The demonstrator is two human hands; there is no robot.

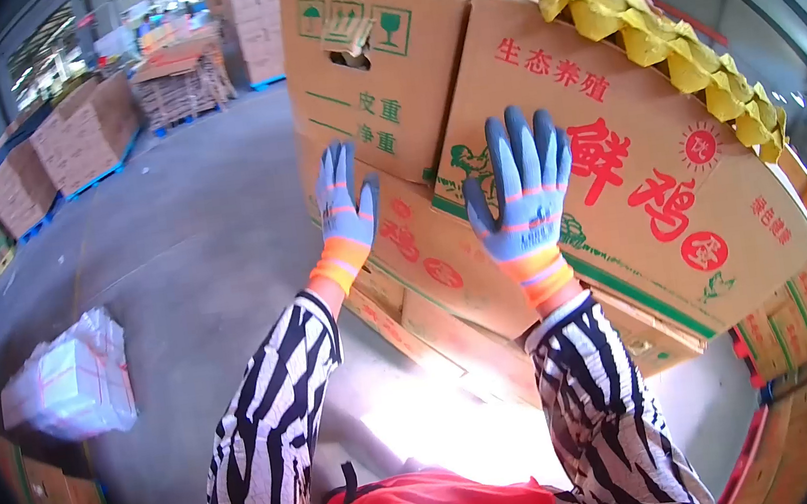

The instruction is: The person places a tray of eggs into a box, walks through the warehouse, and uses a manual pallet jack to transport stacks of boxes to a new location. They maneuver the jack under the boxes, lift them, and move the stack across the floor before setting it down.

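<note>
Both my hands wear blue gloves with orange cuffs, and my sleeves are zebra-striped. My right hand lies flat, fingers spread, against the side of a tilted cardboard box printed with red characters and a green stripe. Yellow egg trays line that box's upper edge. My left hand is raised with fingers apart near the corner of a lower carton; whether it touches is unclear. Another carton with green handling symbols stands behind, at the top of the stack.
Grey concrete floor stretches left. A white wrapped bundle lies on it at lower left. Pallets of cartons stand along the far left wall, with more stacked boxes at right. A red cloth hangs at my chest.
</note>
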